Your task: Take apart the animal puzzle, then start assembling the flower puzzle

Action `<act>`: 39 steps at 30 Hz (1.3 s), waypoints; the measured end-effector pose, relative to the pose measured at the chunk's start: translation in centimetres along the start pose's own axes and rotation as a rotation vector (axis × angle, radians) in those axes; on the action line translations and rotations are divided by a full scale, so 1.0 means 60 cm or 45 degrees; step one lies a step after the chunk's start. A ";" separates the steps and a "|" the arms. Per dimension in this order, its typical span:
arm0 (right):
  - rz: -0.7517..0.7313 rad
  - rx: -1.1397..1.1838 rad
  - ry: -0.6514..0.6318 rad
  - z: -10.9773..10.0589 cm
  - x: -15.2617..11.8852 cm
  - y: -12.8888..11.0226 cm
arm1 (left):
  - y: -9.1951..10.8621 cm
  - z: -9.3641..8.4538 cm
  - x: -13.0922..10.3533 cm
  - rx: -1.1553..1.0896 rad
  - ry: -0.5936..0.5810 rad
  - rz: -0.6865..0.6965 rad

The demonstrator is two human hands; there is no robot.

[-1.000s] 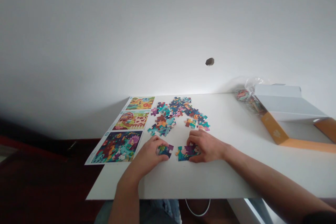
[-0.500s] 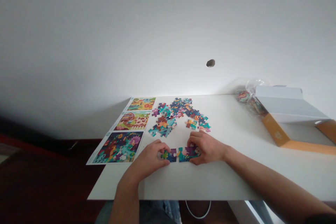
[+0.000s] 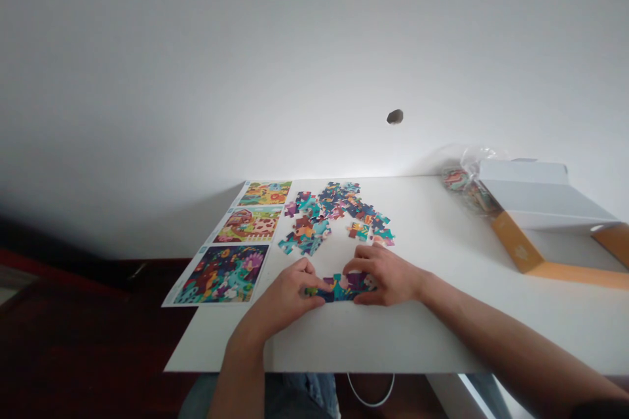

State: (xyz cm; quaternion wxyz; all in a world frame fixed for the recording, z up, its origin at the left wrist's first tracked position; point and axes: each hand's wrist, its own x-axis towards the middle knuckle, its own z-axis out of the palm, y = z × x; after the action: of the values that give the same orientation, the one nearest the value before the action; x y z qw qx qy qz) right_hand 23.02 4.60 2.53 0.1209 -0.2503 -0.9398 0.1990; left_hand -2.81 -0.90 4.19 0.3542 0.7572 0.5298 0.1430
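Several puzzle pieces (image 3: 338, 287) lie in a short row near the front edge of the white table (image 3: 417, 337), the left hand (image 3: 293, 291) half curled with thumb and forefinger on the row's left end, the right hand (image 3: 388, 277) arched with thumb and fingers gripping its right end; whether the middle joint is locked cannot be told. Beyond them spreads a loose heap (image 3: 334, 200) of more pieces, with a three-picture sheet (image 3: 222, 275) to its left. Farther right, a clear plastic bag (image 3: 477, 160) sits just beside an open, orange-sided box (image 3: 517, 249).
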 end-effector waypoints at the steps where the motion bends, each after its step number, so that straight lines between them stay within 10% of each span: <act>1: -0.016 0.000 -0.011 -0.001 0.000 0.000 | 0.000 0.001 0.001 0.009 -0.002 0.000; 39: -0.140 0.073 0.040 0.011 -0.002 0.006 | 0.006 0.016 0.004 0.104 0.102 -0.067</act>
State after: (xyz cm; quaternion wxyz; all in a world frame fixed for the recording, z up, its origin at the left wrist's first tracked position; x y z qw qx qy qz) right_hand 23.08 4.60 1.79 0.1537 -0.1977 -0.9440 0.2150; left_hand -1.90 -1.09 3.73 0.3049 0.7506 0.5688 0.1422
